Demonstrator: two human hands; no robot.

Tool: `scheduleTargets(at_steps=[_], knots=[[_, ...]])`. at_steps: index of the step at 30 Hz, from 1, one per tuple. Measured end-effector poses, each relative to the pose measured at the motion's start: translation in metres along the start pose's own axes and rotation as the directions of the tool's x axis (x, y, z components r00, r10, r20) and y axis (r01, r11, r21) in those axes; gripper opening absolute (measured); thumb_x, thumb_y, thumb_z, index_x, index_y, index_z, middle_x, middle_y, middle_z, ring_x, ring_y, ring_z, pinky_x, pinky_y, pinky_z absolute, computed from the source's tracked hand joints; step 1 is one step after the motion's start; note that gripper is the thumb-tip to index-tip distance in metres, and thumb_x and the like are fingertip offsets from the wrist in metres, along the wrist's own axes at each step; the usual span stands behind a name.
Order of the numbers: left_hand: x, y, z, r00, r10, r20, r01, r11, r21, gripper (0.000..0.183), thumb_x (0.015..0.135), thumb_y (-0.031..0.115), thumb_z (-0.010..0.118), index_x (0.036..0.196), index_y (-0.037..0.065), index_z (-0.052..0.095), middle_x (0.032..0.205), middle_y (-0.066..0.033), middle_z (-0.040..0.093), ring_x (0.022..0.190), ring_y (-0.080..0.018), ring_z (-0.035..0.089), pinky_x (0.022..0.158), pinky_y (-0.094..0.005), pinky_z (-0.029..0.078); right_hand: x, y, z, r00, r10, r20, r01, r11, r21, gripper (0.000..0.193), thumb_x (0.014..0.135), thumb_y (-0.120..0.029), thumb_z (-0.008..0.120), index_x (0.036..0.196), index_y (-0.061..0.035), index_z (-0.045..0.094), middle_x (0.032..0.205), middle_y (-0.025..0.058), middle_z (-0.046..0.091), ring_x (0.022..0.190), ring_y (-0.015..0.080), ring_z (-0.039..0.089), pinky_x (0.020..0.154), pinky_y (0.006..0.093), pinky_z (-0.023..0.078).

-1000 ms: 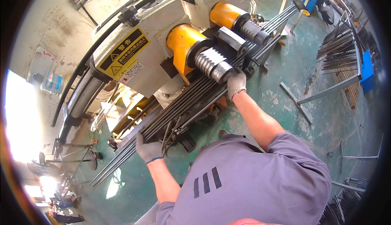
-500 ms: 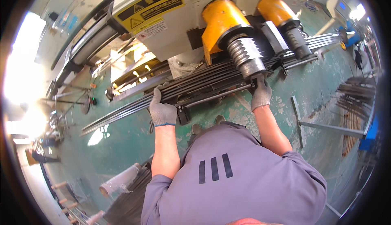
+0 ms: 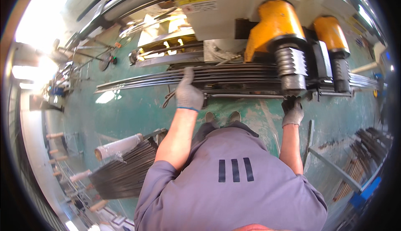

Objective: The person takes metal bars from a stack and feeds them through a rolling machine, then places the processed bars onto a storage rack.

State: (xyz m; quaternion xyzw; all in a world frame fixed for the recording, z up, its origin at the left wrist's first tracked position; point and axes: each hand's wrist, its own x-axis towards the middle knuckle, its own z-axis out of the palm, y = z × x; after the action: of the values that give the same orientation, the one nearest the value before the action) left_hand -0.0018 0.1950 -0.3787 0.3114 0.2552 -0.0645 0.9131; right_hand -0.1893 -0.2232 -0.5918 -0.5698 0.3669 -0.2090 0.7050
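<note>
Long, thin dark metal rods (image 3: 242,73): slanting earlier, now nearly level in view
Left grey-gloved hand (image 3: 189,94): across the rods' near side, grip cannot be told
Right grey-gloved hand (image 3: 293,112): just below the ridged silver metal cylinder (image 3: 291,66), grip hidden

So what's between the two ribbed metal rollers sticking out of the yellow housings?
The head view shows a grey, flat-faced metal block between the left ribbed roller and the right ribbed roller.
</note>
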Motion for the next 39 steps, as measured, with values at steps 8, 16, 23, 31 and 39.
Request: scheduleTargets(at_steps=[8,16,23,31,39], knots=[[0.011,0.067,-0.051,0.965,-0.067,0.255,0.119,0.973,-0.196,0.048,0.106,0.035,0.062,0.137,-0.001,0.059,0.139,-0.0185,0.065,0.133,-0.0384,0.058,0.119,-0.053,0.043,-0.034,0.032,0.029,0.95,0.313,0.0,-0.285,0.864,0.415,0.024,0.106,-0.032,0.068,0.101,-0.0086,0.07,0.095,0.0048,0.072,0.083,0.0207,0.068,0.07,0.0374,0.056],[0.09,0.285,-0.208,0.967,0.247,-0.061,-0.254,0.938,-0.236,0.045,0.112,0.044,0.048,0.128,0.005,0.063,0.125,-0.0143,0.07,0.119,-0.0367,0.065,0.111,-0.0541,0.05,-0.096,0.114,-0.018,0.822,0.479,-0.308,-0.452,0.878,0.159,0.031,0.105,-0.04,0.065,0.094,-0.0109,0.067,0.079,0.0036,0.069,0.064,0.0206,0.063,0.054,0.0364,0.045],[0.13,0.436,-0.303,0.867,0.409,-0.284,-0.429,0.903,-0.008,0.054,0.111,0.052,0.048,0.136,0.004,0.054,0.131,-0.0155,0.065,0.118,-0.0358,0.066,0.102,-0.0561,0.055,-0.215,0.104,0.011,0.754,0.438,-0.49,-0.585,0.786,-0.199,0.027,0.104,-0.027,0.064,0.093,-0.0031,0.065,0.078,0.0082,0.067,0.059,0.0226,0.062,0.048,0.0381,0.044],[0.109,0.425,-0.299,0.931,0.364,-0.009,-0.356,0.915,0.189,0.046,0.114,0.047,0.043,0.143,0.013,0.054,0.135,-0.0159,0.062,0.121,-0.0387,0.064,0.105,-0.0596,0.053,-0.238,0.1,0.036,0.827,0.39,-0.405,-0.513,0.818,-0.259,0.026,0.104,-0.024,0.063,0.089,-0.0018,0.063,0.068,0.0074,0.061,0.046,0.0181,0.051,0.04,0.0331,0.034],[0.106,0.449,-0.307,0.922,0.376,-0.096,-0.36,0.921,0.152,0.054,0.114,0.05,0.042,0.143,0.005,0.053,0.131,-0.0218,0.062,0.12,-0.0405,0.065,0.105,-0.0594,0.055,-0.22,0.097,0.07,0.89,0.329,-0.315,-0.418,0.865,-0.277,0.017,0.102,-0.023,0.066,0.1,-0.0055,0.064,0.076,0.0062,0.065,0.052,0.0174,0.056,0.043,0.0327,0.039]])
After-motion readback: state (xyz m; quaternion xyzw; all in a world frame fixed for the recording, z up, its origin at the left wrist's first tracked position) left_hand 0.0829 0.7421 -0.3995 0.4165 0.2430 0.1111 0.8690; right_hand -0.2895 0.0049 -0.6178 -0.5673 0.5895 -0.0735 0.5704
